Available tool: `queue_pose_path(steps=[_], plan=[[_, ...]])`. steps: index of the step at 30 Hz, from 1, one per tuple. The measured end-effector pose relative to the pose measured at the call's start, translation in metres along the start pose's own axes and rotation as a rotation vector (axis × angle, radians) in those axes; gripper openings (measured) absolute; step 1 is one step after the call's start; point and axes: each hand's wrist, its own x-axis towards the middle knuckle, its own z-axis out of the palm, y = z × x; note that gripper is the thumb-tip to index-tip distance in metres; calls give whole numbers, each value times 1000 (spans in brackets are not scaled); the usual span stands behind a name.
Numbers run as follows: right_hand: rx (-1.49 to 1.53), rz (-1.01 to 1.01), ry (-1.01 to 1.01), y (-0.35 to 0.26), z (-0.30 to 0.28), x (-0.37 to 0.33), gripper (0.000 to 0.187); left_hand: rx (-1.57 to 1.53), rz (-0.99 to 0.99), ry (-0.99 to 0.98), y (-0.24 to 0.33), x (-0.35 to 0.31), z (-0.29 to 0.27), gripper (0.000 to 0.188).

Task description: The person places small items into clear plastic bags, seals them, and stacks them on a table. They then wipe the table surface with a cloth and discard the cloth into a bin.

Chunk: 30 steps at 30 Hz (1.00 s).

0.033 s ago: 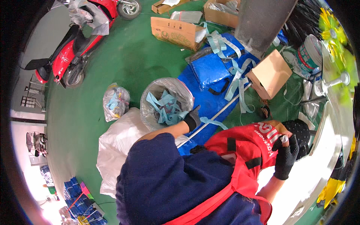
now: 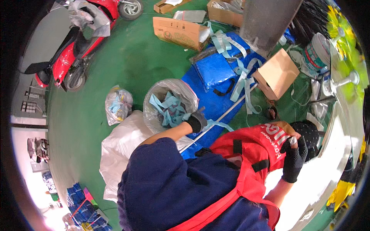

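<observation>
My left hand (image 2: 197, 120), in a dark glove, is at the near right rim of a round bin (image 2: 148, 101) lined with clear plastic. Its fingers look curled, but what they grip is hidden. Light-blue strips (image 2: 172, 104) lie heaped in the bin, and another light-blue strip (image 2: 219, 125) trails out just right of that hand. My right hand (image 2: 296, 156), in a black dotted glove with bare fingertips, is raised beside my red apron (image 2: 250, 144). Its fingers pinch a small white piece (image 2: 293, 141).
A white sack (image 2: 123, 150) and a tied clear bag (image 2: 118, 106) flank the bin. Rightward are a blue sheet (image 2: 210, 104), a long white pole (image 2: 227, 113), an open cardboard box (image 2: 278, 73) and a white table (image 2: 331, 146). A red scooter (image 2: 69, 63) stands far left.
The view has shifted slightly. My left hand has moved a touch to the right at the bin's rim; my right hand keeps its pinch in the same place.
</observation>
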Motion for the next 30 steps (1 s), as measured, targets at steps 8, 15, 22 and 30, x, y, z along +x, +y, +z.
queue_pose_path(steps=[8, 15, 22, 30], plan=[[93, 55, -19, -7, -1, 1, 23, -1394, -264, 1227, -210, -155, 86, 27], [156, 73, 1, 2, -4, -4, 20, -650, -1185, 1365, -253, -258, 81, 20], [230, 114, -106, -3, -2, -1, 24, -240, -893, 585, -272, -214, 184, 44], [73, 66, 56, -1, -1, -8, 26, -524, -299, -386, -115, -61, 88, 53]])
